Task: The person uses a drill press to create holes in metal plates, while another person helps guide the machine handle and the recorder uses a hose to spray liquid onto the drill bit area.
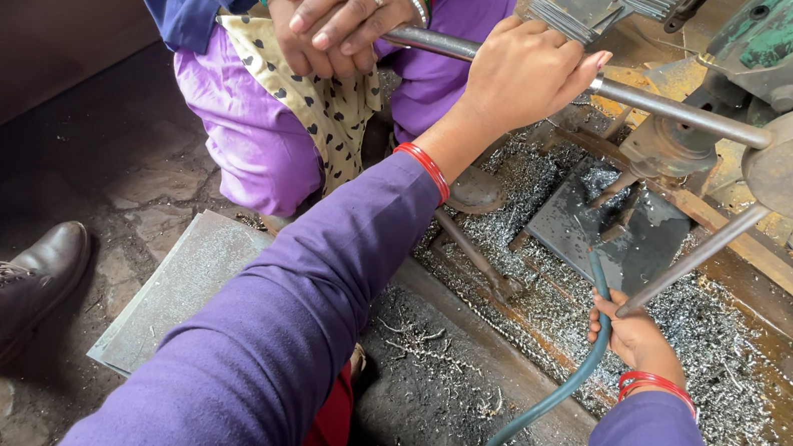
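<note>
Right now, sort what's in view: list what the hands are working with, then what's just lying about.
In use:
- left hand gripping the long steel lever
- right hand at the green hose
- dark metal plate under the drill spindle

Lying about:
- metal shavings
- flat grey sheet on the floor
- stacked plates
- brown boot

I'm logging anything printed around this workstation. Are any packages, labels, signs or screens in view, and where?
None can be seen. The view holds only a green metal drilling machine, its long steel lever bars, a dark green hose, grey metal plates and metal shavings; no printed surface shows on any.
</note>
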